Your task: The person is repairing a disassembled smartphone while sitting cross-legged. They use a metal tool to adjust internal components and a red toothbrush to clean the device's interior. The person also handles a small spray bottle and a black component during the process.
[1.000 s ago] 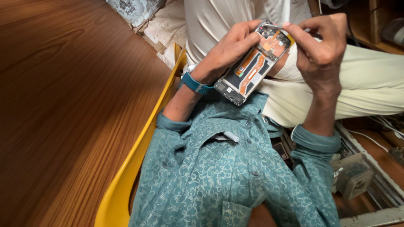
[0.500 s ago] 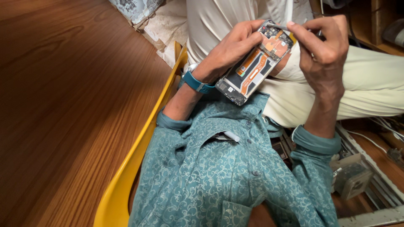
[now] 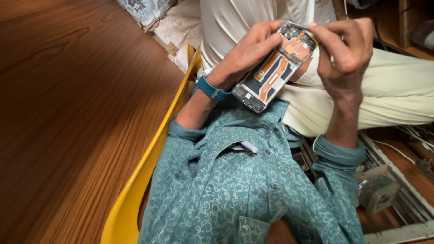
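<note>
Head view looks down on an opened phone (image 3: pixel 275 68) held over the person's lap, above a teal patterned shirt (image 3: pixel 235 180) and pale trousers (image 3: pixel 389 90). Its back cover is already off: orange flex ribbons, a dark board at the top end and a grey metal frame lie bare. As far as can be judged, the opening is done and work on the inner parts is under way at the top corner; nothing looks lifted out yet, and no loose part shows nearby. The left hand (image 3: pixel 246 56) grips the phone along its long edge, fingers curled over the upper side, wrist bent and wearing a blue watch strap (image 3: pixel 212 88). The right hand (image 3: pixel 346 52) is closed in a pinch at the phone's top end, forefinger and thumb pressed to the corner, forearm rising from below. A yellow chair edge (image 3: pixel 149 158) runs beside the wooden table (image 3: pixel 68 113).
</note>
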